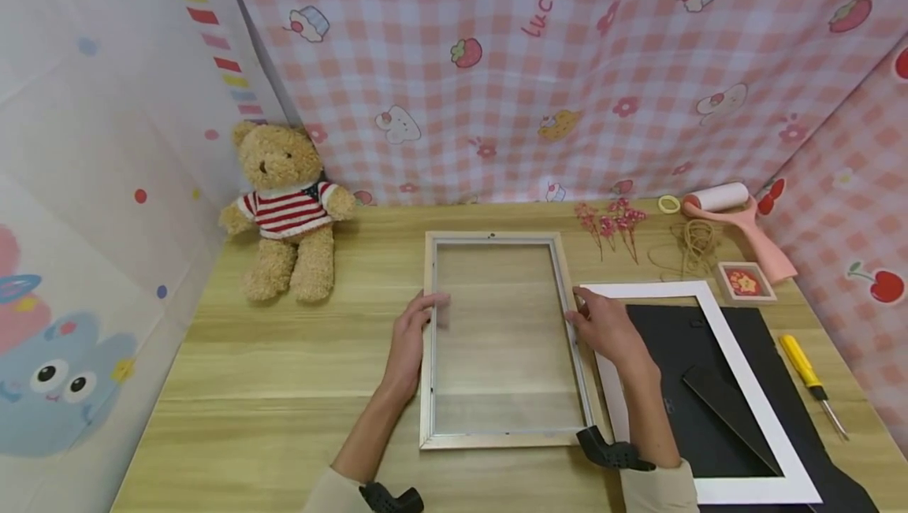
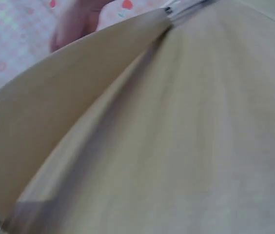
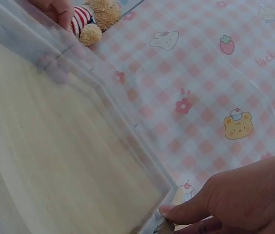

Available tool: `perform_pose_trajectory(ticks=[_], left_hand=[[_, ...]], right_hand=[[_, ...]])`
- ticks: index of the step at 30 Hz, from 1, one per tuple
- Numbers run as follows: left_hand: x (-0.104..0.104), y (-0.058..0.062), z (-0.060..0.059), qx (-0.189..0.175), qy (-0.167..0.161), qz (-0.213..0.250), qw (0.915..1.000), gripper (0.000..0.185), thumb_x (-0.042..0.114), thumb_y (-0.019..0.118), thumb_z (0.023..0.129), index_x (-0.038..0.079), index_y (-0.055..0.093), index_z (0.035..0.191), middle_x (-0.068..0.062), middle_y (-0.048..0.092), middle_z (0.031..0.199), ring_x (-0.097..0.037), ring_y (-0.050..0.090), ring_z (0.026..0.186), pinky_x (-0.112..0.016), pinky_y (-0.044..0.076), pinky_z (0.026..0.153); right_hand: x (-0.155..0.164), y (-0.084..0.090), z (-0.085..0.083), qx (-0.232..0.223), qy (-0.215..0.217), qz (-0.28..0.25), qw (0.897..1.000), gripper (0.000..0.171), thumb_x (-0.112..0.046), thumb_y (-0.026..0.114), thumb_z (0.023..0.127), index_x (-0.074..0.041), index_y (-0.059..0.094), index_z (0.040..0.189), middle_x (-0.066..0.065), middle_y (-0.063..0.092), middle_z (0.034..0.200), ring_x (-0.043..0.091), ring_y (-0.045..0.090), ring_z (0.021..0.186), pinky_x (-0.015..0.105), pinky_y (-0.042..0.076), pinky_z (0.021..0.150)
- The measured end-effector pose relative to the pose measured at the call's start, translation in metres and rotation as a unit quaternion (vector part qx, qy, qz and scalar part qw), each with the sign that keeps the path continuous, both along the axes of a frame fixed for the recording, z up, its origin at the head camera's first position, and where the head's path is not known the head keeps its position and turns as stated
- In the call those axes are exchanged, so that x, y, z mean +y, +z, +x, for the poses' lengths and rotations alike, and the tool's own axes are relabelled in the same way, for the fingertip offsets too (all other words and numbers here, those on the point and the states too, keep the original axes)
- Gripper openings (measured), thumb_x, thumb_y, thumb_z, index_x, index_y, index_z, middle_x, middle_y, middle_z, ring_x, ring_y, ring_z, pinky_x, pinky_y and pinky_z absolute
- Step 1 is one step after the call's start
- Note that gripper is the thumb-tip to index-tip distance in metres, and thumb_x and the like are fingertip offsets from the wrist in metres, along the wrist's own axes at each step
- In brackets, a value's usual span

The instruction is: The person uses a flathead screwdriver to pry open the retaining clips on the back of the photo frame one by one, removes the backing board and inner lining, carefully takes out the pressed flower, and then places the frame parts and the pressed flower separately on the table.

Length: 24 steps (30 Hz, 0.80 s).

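2 bare hands, the left hand (image 1: 409, 342) and right hand (image 1: 605, 329), emerge from cream sleeves (image 1: 660, 488) (pushed back), each forearm carrying a black camera mount (image 1: 608, 451).

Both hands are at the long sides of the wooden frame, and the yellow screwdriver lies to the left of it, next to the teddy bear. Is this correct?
Not quite. The left hand and right hand are at the wooden frame's long sides, but the yellow screwdriver lies far right, beyond the white mat. The teddy bear sits alone at left, as the head view shows.
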<state>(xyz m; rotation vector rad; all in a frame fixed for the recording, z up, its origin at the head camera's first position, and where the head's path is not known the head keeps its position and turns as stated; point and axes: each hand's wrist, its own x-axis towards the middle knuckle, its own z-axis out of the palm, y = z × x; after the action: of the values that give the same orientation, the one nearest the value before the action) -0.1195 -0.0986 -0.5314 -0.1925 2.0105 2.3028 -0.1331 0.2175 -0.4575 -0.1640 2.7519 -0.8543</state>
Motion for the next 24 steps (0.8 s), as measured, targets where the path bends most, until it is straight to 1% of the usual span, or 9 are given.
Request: perform_pose_trajectory(ticks=[2, 3, 4, 6, 8, 10, 13, 18, 24], left_hand=[[0.002, -0.008, 0.0, 0.021, 0.01, -0.034, 0.9991, 0.035, 0.02, 0.049, 0.112, 0.015, 0.079, 0.128, -0.008, 0.047, 0.171, -0.024, 0.032, 0.164, -0.046, 0.026, 0.135], [0.003, -0.011, 0.001, 0.033, 0.016, -0.052, 0.998, 0.034, 0.024, 0.05, 0.113, 0.017, 0.079, 0.128, -0.007, 0.041, 0.176, -0.024, 0.026, 0.168, -0.047, 0.021, 0.138], [0.005, -0.011, 0.002, 0.049, 0.019, -0.07, 0.9962, 0.033, 0.025, 0.05, 0.114, 0.015, 0.078, 0.129, -0.009, 0.036, 0.178, -0.029, 0.024, 0.169, -0.051, 0.02, 0.138], [0.008, -0.007, 0.006, 0.083, 0.027, -0.107, 0.9904, 0.033, 0.026, 0.052, 0.114, 0.01, 0.077, 0.13, -0.016, 0.031, 0.18, -0.038, 0.025, 0.168, -0.059, 0.024, 0.136], [0.011, -0.002, 0.009, 0.1, 0.034, -0.125, 0.9864, 0.032, 0.022, 0.055, 0.114, 0.004, 0.076, 0.131, -0.019, 0.03, 0.179, -0.043, 0.027, 0.167, -0.062, 0.027, 0.134], [0.013, 0.005, 0.012, 0.102, 0.039, -0.137, 0.9845, 0.031, 0.017, 0.055, 0.113, 0.001, 0.075, 0.13, -0.02, 0.03, 0.179, -0.045, 0.027, 0.166, -0.064, 0.028, 0.132], [0.015, 0.009, 0.014, 0.094, 0.039, -0.146, 0.984, 0.029, 0.009, 0.054, 0.112, -0.002, 0.074, 0.129, -0.018, 0.031, 0.179, -0.042, 0.027, 0.166, -0.062, 0.028, 0.133], [0.015, 0.008, 0.014, 0.096, 0.038, -0.144, 0.9842, 0.027, 0.002, 0.055, 0.11, -0.002, 0.075, 0.127, -0.017, 0.032, 0.179, -0.04, 0.026, 0.167, -0.059, 0.028, 0.134], [0.015, 0.008, 0.015, 0.092, 0.041, -0.134, 0.9859, 0.026, 0.001, 0.055, 0.109, -0.003, 0.076, 0.126, -0.015, 0.032, 0.18, -0.039, 0.027, 0.167, -0.06, 0.031, 0.132]], right_hand=[[0.0, 0.001, 0.0, 0.002, 0.003, 0.003, 1.0, 0.052, -0.008, 0.064, 0.109, 0.021, 0.049, 0.15, 0.032, 0.074, 0.112, 0.038, 0.072, 0.096, 0.054, 0.06, 0.084], [0.0, 0.001, 0.0, 0.002, 0.005, 0.005, 1.0, 0.052, -0.008, 0.064, 0.109, 0.021, 0.049, 0.15, 0.033, 0.074, 0.113, 0.039, 0.073, 0.098, 0.054, 0.06, 0.085], [0.0, 0.001, 0.001, 0.004, 0.006, 0.006, 1.0, 0.052, -0.007, 0.064, 0.109, 0.021, 0.049, 0.15, 0.033, 0.074, 0.114, 0.04, 0.073, 0.1, 0.055, 0.061, 0.086], [-0.001, 0.002, 0.001, 0.011, 0.011, 0.011, 1.0, 0.051, -0.007, 0.064, 0.108, 0.022, 0.05, 0.148, 0.034, 0.074, 0.115, 0.042, 0.074, 0.103, 0.057, 0.061, 0.088], [-0.002, 0.003, 0.002, 0.017, 0.013, 0.015, 1.0, 0.05, -0.006, 0.065, 0.108, 0.023, 0.051, 0.147, 0.035, 0.074, 0.116, 0.044, 0.074, 0.105, 0.058, 0.061, 0.09], [-0.003, 0.004, 0.002, 0.022, 0.012, 0.018, 1.0, 0.05, -0.005, 0.066, 0.107, 0.023, 0.052, 0.146, 0.035, 0.075, 0.115, 0.044, 0.074, 0.105, 0.058, 0.061, 0.091], [-0.004, 0.004, 0.002, 0.022, 0.012, 0.017, 1.0, 0.05, -0.005, 0.066, 0.107, 0.023, 0.052, 0.146, 0.034, 0.075, 0.113, 0.043, 0.075, 0.103, 0.057, 0.061, 0.089], [-0.001, 0.003, 0.001, 0.018, 0.014, 0.005, 1.0, 0.052, -0.007, 0.066, 0.107, 0.022, 0.051, 0.147, 0.032, 0.076, 0.109, 0.04, 0.074, 0.098, 0.056, 0.061, 0.086], [0.001, 0.002, 0.002, 0.022, 0.021, -0.004, 1.0, 0.052, -0.008, 0.066, 0.107, 0.022, 0.051, 0.147, 0.03, 0.076, 0.107, 0.04, 0.074, 0.097, 0.057, 0.061, 0.087]])
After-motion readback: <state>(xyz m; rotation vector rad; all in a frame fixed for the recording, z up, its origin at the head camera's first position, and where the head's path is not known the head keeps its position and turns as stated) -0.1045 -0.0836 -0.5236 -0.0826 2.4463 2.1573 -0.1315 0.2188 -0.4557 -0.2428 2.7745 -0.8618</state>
